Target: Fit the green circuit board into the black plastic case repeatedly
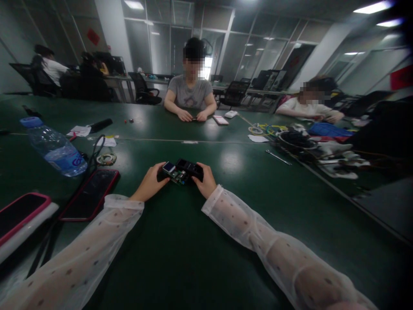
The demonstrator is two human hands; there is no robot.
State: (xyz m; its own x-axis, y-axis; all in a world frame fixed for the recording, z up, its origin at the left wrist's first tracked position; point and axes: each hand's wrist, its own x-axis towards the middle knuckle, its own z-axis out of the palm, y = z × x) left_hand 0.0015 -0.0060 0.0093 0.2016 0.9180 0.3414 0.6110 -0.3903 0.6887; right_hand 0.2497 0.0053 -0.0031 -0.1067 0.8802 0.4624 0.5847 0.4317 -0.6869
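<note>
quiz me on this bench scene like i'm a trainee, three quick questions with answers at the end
1. The left hand holds a green circuit board. What colour is the part in the right hand?
2. True or false: the wrench lies to the left of both hands.
3. The cap on the bottle is: a) red, b) blue, c) white.

Key:
1. Black
2. False; the wrench lies to their right
3. b
</note>
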